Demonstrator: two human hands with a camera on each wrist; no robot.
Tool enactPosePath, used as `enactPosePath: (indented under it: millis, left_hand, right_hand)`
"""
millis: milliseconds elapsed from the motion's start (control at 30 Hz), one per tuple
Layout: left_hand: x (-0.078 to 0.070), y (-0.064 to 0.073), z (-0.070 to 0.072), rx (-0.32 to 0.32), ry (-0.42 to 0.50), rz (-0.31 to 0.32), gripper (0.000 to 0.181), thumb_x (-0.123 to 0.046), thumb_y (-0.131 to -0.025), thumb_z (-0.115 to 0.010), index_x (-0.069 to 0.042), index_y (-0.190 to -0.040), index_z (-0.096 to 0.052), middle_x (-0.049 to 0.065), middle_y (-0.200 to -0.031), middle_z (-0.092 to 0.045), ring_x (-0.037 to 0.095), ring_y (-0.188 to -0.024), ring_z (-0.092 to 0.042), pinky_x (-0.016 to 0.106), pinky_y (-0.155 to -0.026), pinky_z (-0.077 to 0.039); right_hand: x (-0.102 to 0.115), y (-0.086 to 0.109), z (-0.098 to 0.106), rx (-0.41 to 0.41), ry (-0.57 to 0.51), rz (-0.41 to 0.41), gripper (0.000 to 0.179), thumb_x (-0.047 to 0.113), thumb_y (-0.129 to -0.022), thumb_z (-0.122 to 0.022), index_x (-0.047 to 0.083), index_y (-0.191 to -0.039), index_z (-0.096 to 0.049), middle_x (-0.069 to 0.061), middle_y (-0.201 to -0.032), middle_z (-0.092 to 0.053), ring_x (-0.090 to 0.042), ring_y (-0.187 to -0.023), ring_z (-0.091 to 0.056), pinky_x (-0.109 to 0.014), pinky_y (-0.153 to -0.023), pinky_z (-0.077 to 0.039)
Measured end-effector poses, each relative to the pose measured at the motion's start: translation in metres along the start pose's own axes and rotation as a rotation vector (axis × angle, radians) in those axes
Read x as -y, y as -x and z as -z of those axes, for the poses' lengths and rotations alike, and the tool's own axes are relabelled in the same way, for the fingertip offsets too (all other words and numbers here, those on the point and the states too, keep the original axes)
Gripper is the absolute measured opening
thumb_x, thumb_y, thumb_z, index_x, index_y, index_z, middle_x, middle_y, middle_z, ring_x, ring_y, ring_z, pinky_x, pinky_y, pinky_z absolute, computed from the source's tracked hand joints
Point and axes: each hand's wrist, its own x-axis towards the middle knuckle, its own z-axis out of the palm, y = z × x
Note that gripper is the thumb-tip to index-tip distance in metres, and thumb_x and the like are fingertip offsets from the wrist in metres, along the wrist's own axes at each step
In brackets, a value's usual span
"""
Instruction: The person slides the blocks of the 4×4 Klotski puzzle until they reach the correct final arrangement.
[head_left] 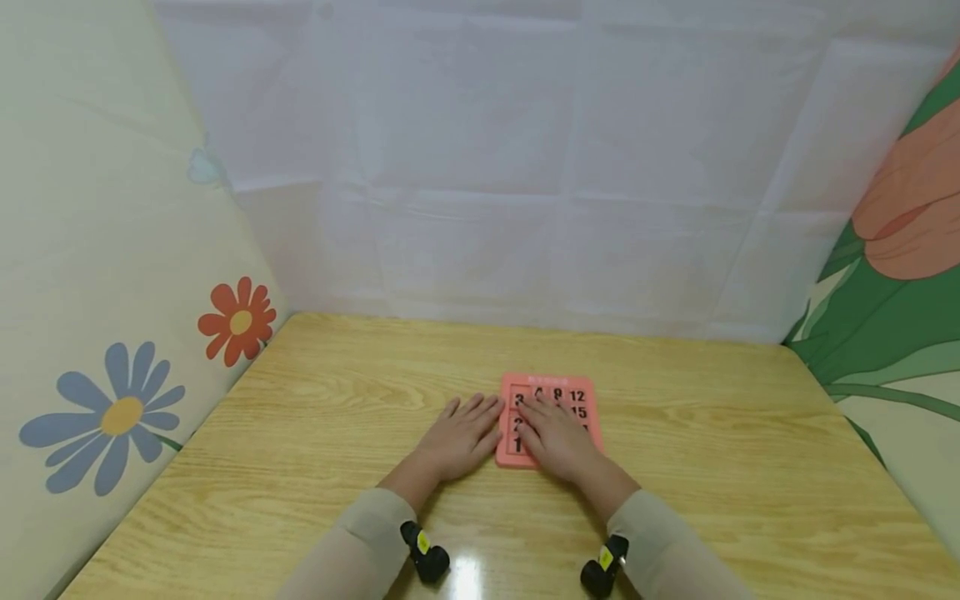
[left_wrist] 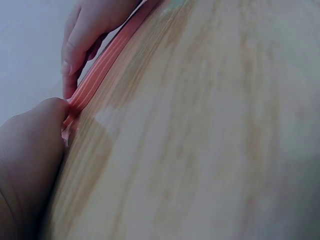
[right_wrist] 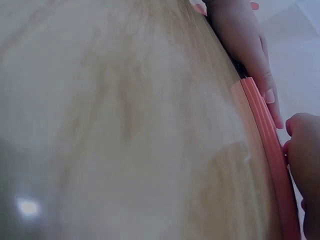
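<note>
Beige fabric sleeves (head_left: 360, 533), cut off below, reach toward a flat coral-pink plastic tray (head_left: 513, 462) of black-numbered square tiles (head_left: 577, 397) on the yellow wood-grain surface (head_left: 315, 417). Left hand (head_left: 459, 435), fingers extended, lies at its left edge; right hand (head_left: 561, 440), fingers outstretched, hides several numbers.

A wood-grain table (head_left: 690, 450) carries a pink number puzzle (head_left: 577, 410).

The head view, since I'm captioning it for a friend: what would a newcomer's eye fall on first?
Likely the pink number puzzle on the wooden table, with the right hand over it and the left hand at its left edge. Then a printed blue flower and red flower at left, and a large tulip at right.
</note>
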Motion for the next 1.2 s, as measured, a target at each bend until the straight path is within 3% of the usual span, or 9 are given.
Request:
enactPosePath:
  millis: [567, 867, 1200]
  left_hand:
    - [0.000, -0.003, -0.002, -0.007, -0.009, -0.003, 0.058, -0.045, -0.106, -0.030, -0.017, -0.156, -0.028, 0.000, -0.162, -0.027, 0.024, -0.152, -0.020, 0.052, -0.124, -0.013]
    - [0.001, -0.002, -0.003, -0.004, 0.035, -0.008, 0.057, -0.042, -0.106, -0.032, -0.015, -0.156, -0.029, 0.002, -0.162, -0.027, 0.027, -0.152, -0.019, 0.052, -0.124, -0.011]
    - [-0.001, 0.000, 0.000, -0.007, 0.009, -0.003, 0.058, -0.044, -0.106, -0.031, -0.016, -0.156, -0.029, 0.001, -0.162, -0.028, 0.026, -0.152, -0.021, 0.052, -0.124, -0.013]
  right_hand:
    - [-0.002, -0.011, 0.004, 0.015, 0.033, -0.020, 0.051, 0.036, -0.105, -0.036, 0.009, -0.147, -0.045, -0.008, -0.156, -0.041, -0.028, -0.149, -0.028, -0.050, -0.124, -0.017]
    - [-0.003, -0.013, 0.005, 0.042, 0.047, -0.029, 0.052, 0.038, -0.106, -0.036, 0.011, -0.150, -0.041, -0.006, -0.159, -0.036, -0.027, -0.151, -0.025, -0.050, -0.124, -0.017]
    - [-0.005, -0.005, 0.002, 0.011, -0.022, -0.016, 0.051, 0.035, -0.106, -0.037, 0.010, -0.149, -0.043, -0.006, -0.158, -0.037, -0.027, -0.151, -0.025, -0.050, -0.124, -0.017]
